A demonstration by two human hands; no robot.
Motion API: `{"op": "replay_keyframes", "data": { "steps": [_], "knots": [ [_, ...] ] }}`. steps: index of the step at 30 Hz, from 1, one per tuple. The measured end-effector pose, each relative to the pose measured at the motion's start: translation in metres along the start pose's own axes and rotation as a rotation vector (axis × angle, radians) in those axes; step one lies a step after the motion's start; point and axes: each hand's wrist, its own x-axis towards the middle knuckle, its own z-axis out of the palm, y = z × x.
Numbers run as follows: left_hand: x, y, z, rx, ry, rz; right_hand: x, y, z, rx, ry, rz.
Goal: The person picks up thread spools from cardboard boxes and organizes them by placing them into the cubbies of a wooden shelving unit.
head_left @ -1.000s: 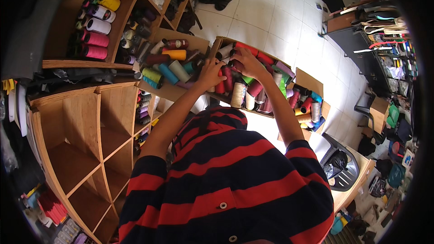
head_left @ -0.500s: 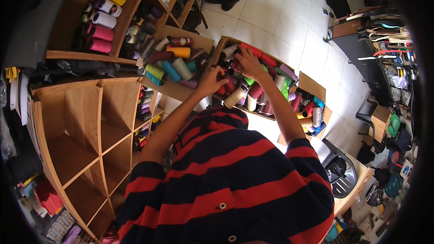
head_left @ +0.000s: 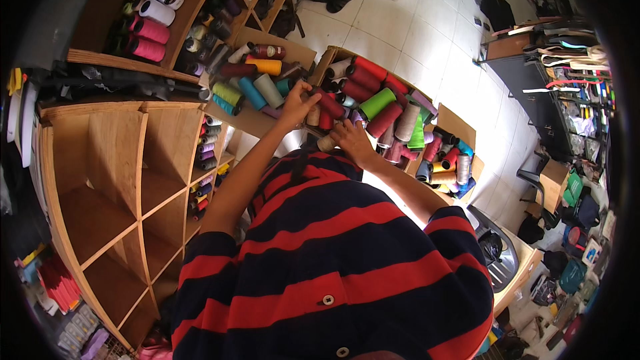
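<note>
- Across the far side, pale tiled floor point(head_left: 427, 33).
- Along the left, wooden shelving point(head_left: 110, 153) with square compartments.
- Ahead, near the middle, an open cardboard box point(head_left: 323, 67), packed with thread spools point(head_left: 384, 120) in red, green and grey, at many angles.
- By the box's left end, left hand point(head_left: 293, 108), thumb and forefinger close together at the tip of a dark red spool point(head_left: 329, 104); pinched or merely touching, cannot tell.
- At the near edge, right hand point(head_left: 353, 141), fingers bent over a beige spool point(head_left: 325, 143); cannot tell whether clamped.
</note>
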Motion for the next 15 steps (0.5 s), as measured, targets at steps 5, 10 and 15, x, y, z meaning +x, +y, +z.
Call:
{"op": "replay_keyframes", "data": {
  "steps": [5, 10, 15],
  "knots": [
    [0.004, 0.028, -0.022, -0.097, 0.026, 0.025, 0.004, -0.001, 0.0, -0.064, -0.095, 0.013],
    [-0.014, 0.051, -0.045, -0.194, 0.072, 0.01, 0.009, 0.021, -0.041, -0.082, 0.01, -0.028],
    [-0.03, 0.041, -0.068, -0.25, 0.106, -0.056, 0.042, 0.059, -0.031, -0.222, -0.049, -0.059]
  ]
}}
